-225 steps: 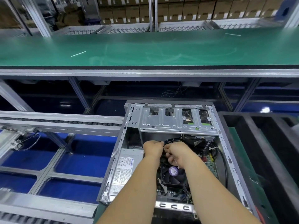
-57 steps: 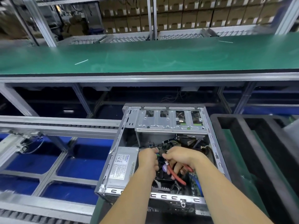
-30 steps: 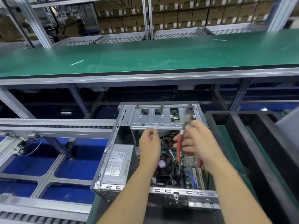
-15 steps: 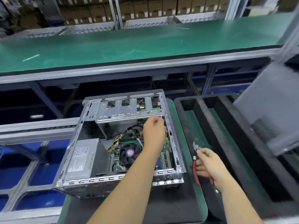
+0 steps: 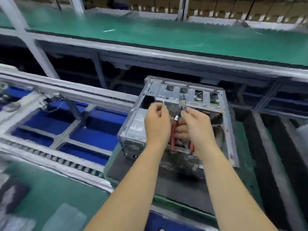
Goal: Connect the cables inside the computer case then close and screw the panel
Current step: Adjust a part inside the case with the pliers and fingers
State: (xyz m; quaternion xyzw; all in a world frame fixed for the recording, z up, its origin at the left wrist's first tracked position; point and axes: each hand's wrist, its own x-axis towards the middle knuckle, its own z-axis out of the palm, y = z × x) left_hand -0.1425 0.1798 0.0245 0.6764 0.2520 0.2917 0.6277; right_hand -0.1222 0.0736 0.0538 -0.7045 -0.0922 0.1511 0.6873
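Directly under both hands, the open computer case (image 5: pixel 186 124) lies on a dark mat (image 5: pixel 133 165), its inside blurred. Left hand (image 5: pixel 156 119) pinches a thin white strip (image 5: pixel 163 102); right hand (image 5: pixel 195 124) grips red-handled pliers (image 5: pixel 173 130). Beyond runs a green conveyor (image 5: pixel 166 35); leftward, blue bins (image 5: pixel 93 135).

Two bare forearms, no sleeves visible (frame blurred), ending in the left hand (image 5: pixel 156 120) and right hand (image 5: pixel 197 125); no gloves, rings or wristbands discernible.
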